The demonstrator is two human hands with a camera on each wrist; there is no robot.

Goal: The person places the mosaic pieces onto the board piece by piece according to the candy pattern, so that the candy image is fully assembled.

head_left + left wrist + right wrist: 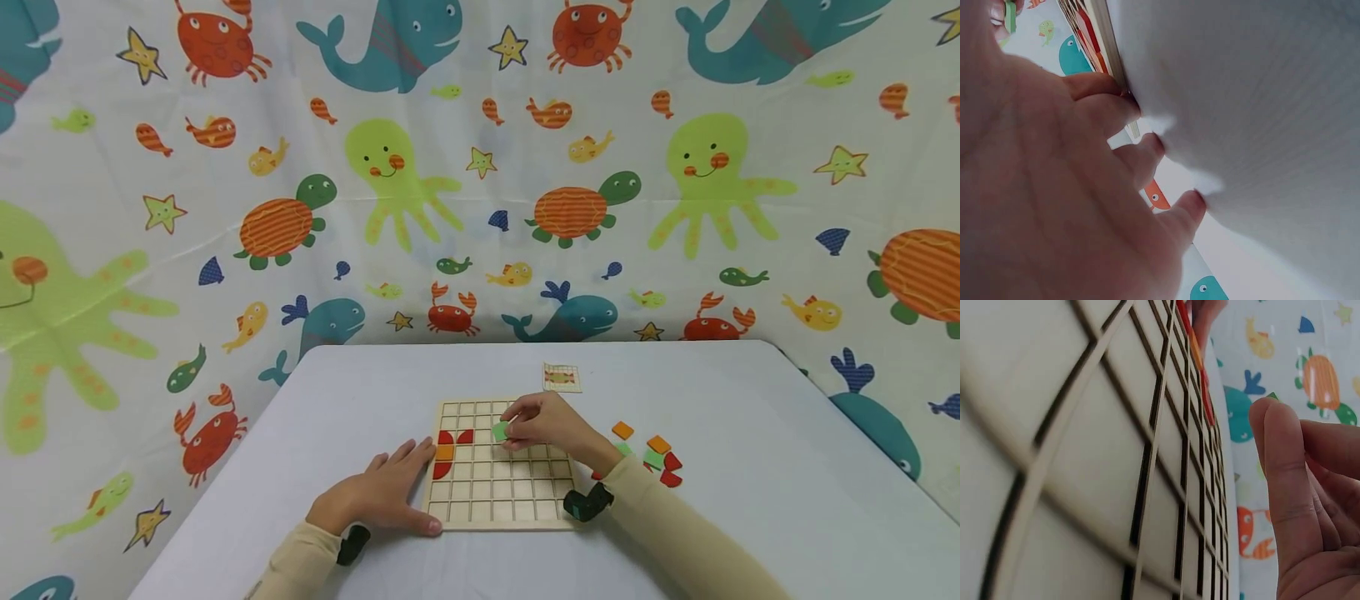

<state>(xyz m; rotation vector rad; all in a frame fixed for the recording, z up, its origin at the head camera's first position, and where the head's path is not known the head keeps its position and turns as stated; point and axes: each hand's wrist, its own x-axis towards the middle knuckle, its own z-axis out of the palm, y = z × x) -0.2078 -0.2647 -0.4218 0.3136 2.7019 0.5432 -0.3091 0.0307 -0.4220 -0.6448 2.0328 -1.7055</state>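
A pale wooden grid board (502,487) lies on the white table. On its left columns sit an orange square tile (445,452) and several red rounded tiles, one red tile (442,471) just below the orange one. Above the board's upper middle, my right hand (551,427) pinches a green square tile (500,431) between thumb and fingers; only a corner of this green tile (1273,396) shows in the right wrist view. My left hand (382,493) rests with spread fingers on the table, touching the board's left edge.
Loose orange, green and red tiles lie right of the board, among them an orange tile (622,431) and a red tile (671,478), some partly behind my right forearm. A small picture card (562,377) lies beyond the board. Behind the table (360,400) hangs a sea-animal cloth (480,183).
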